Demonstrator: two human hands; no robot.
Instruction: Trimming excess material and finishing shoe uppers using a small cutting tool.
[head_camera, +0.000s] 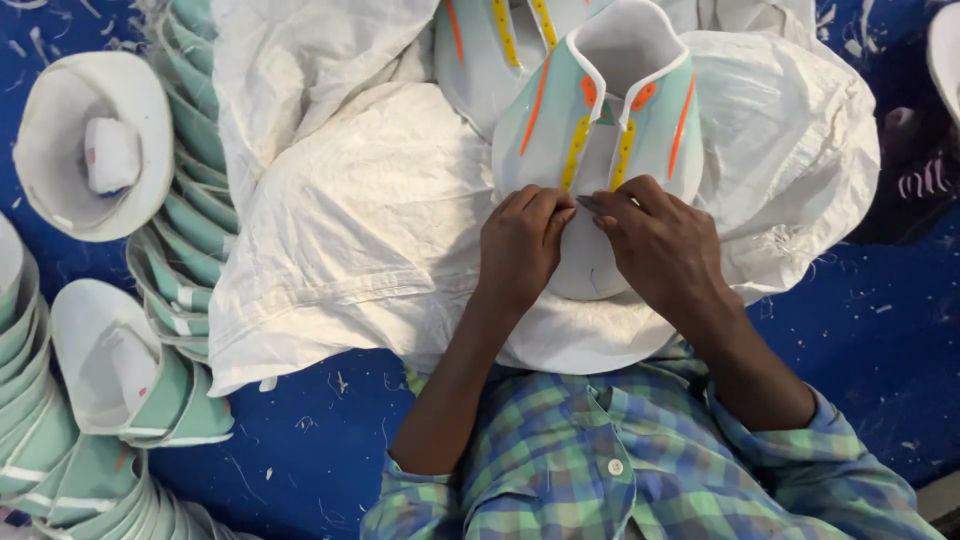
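Plaid shirt (640, 460) cropped below; both hands' fingers (560, 215) hide shoe upper (610, 130) toe.

Smooth matt shoe upper (600, 140), coarse woven white sack (350, 220)

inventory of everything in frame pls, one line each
shoe upper: one, mint green with orange and yellow strips, on the sack, under both hands
second upper: one, same colours, behind it at the top edge
white sack: one, crumpled, centre
nested uppers: many, mint and white, stacked along the left
blue floor: strewn with white scraps
checked shirt: one, green and blue, bottom
left hand: on the upper's toe
right hand: pinching a small dark tool
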